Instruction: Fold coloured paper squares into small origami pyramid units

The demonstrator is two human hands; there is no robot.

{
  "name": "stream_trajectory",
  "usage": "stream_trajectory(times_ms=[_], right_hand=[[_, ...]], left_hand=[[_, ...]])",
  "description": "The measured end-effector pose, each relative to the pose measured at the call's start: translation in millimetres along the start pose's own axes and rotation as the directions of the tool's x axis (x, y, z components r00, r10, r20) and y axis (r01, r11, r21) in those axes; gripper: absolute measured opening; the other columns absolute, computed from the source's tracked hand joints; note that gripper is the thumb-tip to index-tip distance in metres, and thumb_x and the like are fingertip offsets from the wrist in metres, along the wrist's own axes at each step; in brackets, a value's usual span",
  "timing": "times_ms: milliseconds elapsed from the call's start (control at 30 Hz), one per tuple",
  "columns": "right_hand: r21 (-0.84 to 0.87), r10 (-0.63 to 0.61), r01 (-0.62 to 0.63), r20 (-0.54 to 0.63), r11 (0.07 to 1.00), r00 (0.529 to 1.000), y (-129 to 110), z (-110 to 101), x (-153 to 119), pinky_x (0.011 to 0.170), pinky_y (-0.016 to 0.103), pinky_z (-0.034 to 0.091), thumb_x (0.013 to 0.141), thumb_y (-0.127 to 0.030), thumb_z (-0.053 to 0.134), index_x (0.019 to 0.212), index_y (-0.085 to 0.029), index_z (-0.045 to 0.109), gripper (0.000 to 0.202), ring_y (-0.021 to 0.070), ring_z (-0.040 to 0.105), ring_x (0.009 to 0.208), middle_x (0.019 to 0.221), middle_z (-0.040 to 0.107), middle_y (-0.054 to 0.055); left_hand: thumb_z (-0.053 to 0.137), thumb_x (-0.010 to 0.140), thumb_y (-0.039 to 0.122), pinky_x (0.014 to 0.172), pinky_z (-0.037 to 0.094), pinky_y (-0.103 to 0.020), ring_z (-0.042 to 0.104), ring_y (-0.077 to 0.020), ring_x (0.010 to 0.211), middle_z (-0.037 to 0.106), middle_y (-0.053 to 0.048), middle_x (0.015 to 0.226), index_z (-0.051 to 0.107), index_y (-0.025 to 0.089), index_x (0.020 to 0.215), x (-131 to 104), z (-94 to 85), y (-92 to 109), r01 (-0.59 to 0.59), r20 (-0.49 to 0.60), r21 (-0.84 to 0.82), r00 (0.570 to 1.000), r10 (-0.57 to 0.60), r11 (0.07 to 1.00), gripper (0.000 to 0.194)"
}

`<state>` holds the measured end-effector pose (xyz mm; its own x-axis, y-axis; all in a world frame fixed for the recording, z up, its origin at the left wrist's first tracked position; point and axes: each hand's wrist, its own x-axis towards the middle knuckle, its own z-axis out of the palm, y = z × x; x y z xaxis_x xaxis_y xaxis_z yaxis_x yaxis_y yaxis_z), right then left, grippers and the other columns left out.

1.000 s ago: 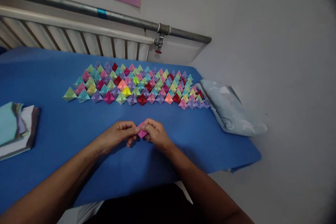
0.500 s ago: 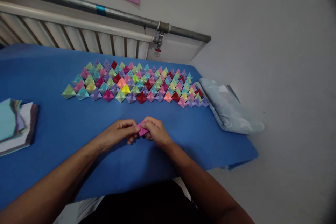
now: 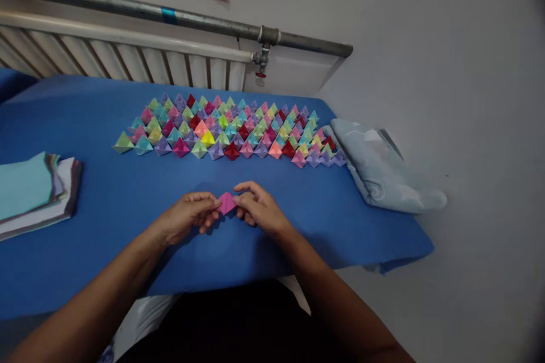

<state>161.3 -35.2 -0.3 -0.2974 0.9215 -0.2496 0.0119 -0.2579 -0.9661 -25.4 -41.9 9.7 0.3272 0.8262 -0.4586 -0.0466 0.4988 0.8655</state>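
Pinching the pink paper (image 3: 227, 203) by one corner with the left hand (image 3: 186, 218), touching its opposite corner with the right hand (image 3: 260, 211) (cannot tell whether gripping), likely to steady it over the blue cover (image 3: 213, 261). Having folded pieces (image 3: 230, 131) ranked beyond, probably to leave working room, and a paper stack (image 3: 25, 187) at left, perhaps for easy reach.

A white radiator (image 3: 128, 39) and metal pipe (image 3: 213, 23) line the pale wall (image 3: 426, 79).

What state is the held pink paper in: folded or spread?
Folded: the pink paper is a creased diamond between the left hand and right hand.
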Motion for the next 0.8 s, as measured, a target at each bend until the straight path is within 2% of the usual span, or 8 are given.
stream_trajectory(times_ms=[133, 233, 267, 333, 433, 533, 667, 800], right_hand=[[0.013, -0.047, 0.047, -0.009, 0.999, 0.999, 5.1, -3.9, -7.9, 0.049, 0.019, 0.033, 0.069, -0.024, 0.060, 0.089, -0.023, 0.055, 0.020, 0.0074, 0.046, 0.049, 0.058, 0.054, -0.010], [-0.091, -0.098, 0.096, -0.020, 0.991, 0.995, 6.9, -8.5, -9.5, 0.053, 0.020, 0.034, 0.070, -0.020, 0.057, 0.079, -0.022, 0.056, 0.009, 0.0074, 0.046, 0.053, 0.060, 0.052, -0.009], [-0.118, -0.105, 0.101, -0.020, 0.988, 0.994, 7.4, -10.3, -9.6, 0.054, 0.020, 0.035, 0.071, -0.019, 0.057, 0.076, -0.021, 0.056, 0.006, 0.0074, 0.045, 0.053, 0.061, 0.052, -0.008], [-0.158, -0.100, 0.098, -0.008, 0.983, 0.995, 8.6, -13.2, -9.1, 0.056, 0.020, 0.036, 0.073, -0.018, 0.056, 0.073, -0.021, 0.057, 0.003, 0.0079, 0.046, 0.056, 0.062, 0.053, -0.007], [-0.262, -0.086, 0.088, 0.020, 0.961, 0.996, 10.7, -15.5, -8.0, 0.059, 0.022, 0.037, 0.077, -0.015, 0.055, 0.073, -0.020, 0.060, 0.008, 0.0088, 0.049, 0.059, 0.066, 0.057, -0.006], [-0.456, -0.122, 0.148, 0.085, 0.878, 0.989, 10.3, -17.6, -9.6, 0.062, 0.023, 0.037, 0.081, -0.012, 0.053, 0.075, -0.021, 0.062, 0.014, 0.0102, 0.050, 0.061, 0.067, 0.059, -0.004], [-0.655, -0.223, 0.310, 0.215, 0.689, 0.951, 7.7, -23.5, -19.2, 0.072, 0.027, 0.041, 0.085, -0.013, 0.053, 0.081, -0.020, 0.067, 0.016, 0.0133, 0.054, 0.073, 0.078, 0.061, 0.000], [-0.698, -0.305, 0.399, 0.264, 0.594, 0.915, 11.2, -29.3, -28.2, 0.079, 0.029, 0.045, 0.087, -0.016, 0.056, 0.095, -0.018, 0.069, 0.015, 0.0157, 0.057, 0.083, 0.094, 0.062, 0.005]], left_hand=[[0.078, 0.065, 0.048, 0.040, 0.034, -0.021, 0.046, -0.0090, 0.044, 0.056, 0.002, 0.054, 0.061, 0.017, 0.064, -8.0, 7.3, -6.9, 0.025, -0.021, 0.088, 1.000, -0.023, 0.996, 0.036], [0.069, 0.074, 0.046, 0.046, 0.040, -0.024, 0.051, -0.0130, 0.051, 0.058, 0.001, 0.060, 0.065, 0.018, 0.073, -14.3, 12.5, -10.9, -0.121, -0.156, 0.405, 0.968, 0.199, 0.906, 0.028], [0.067, 0.077, 0.043, 0.053, 0.044, -0.026, 0.056, -0.0150, 0.058, 0.062, -0.001, 0.066, 0.068, 0.019, 0.079, -16.3, 14.1, -12.3, -0.207, -0.169, 0.538, 0.923, 0.345, 0.817, 0.024], [0.061, 0.083, 0.036, 0.071, 0.049, -0.032, 0.064, -0.0195, 0.079, 0.071, -0.004, 0.086, 0.071, 0.022, 0.093, -19.2, 16.6, -15.9, -0.371, -0.048, 0.742, 0.802, 0.596, 0.558, 0.019], [0.055, 0.091, 0.028, 0.089, 0.045, -0.039, 0.064, -0.0240, 0.103, 0.074, -0.007, 0.109, 0.072, 0.026, 0.104, -18.8, 17.7, -24.4, -0.506, 0.240, 0.831, 0.701, 0.672, 0.231, 0.021], [0.055, 0.093, 0.026, 0.088, 0.043, -0.040, 0.065, -0.0247, 0.102, 0.075, -0.008, 0.109, 0.073, 0.025, 0.107, -14.6, 16.8, -34.5, -0.502, 0.330, 0.859, 0.697, 0.637, 0.105, 0.022], [0.055, 0.094, 0.030, 0.089, 0.044, -0.041, 0.065, -0.0251, 0.101, 0.075, -0.010, 0.109, 0.073, 0.023, 0.107, -11.9, 17.7, -42.1, -0.467, 0.319, 0.879, 0.722, 0.614, 0.093, 0.024], [0.055, 0.095, 0.035, 0.089, 0.043, -0.040, 0.065, -0.0248, 0.099, 0.075, -0.009, 0.109, 0.072, 0.024, 0.109, -11.8, 19.4, -43.2, -0.441, 0.290, 0.891, 0.734, 0.614, 0.106, 0.025]])
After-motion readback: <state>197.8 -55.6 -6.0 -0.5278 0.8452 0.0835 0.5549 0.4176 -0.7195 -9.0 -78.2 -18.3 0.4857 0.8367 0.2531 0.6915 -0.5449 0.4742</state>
